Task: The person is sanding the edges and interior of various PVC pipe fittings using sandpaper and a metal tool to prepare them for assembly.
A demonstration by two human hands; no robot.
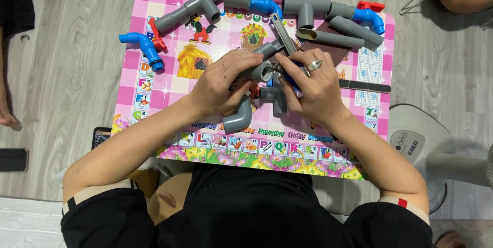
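Nearest us, over the front edge of the pink children's table (154,68) with its cartoon pictures and letter tiles, our two forearms reach in from black sleeves. Just beyond them lies a grey elbow fitting (239,117), curved, resting on the tabletop under our left wrist. Our left hand (223,81) is closed over the top of a short grey pipe piece (261,71), fingers curled down onto it. Our right hand (313,83), a ring on one finger, is folded around the other side of the same cluster, with something blue (290,80) partly hidden beneath its fingers; we cannot tell exactly what that blue part is. A grey tee fitting (275,99) sits between the two hands, touching or just beside the held pipe. A flat grey metal tool (283,34) slants up from the hands toward the far edge.

Farther off, to the left, a blue tap with a red handle (146,45) lies on its side. Along the far edge run a long grey tee pipe (197,6), a blue tap joined to grey pipe (264,2), another grey tee (307,9), and a second blue tap (371,16). A loose grey tube (331,37) lies just in front of these.
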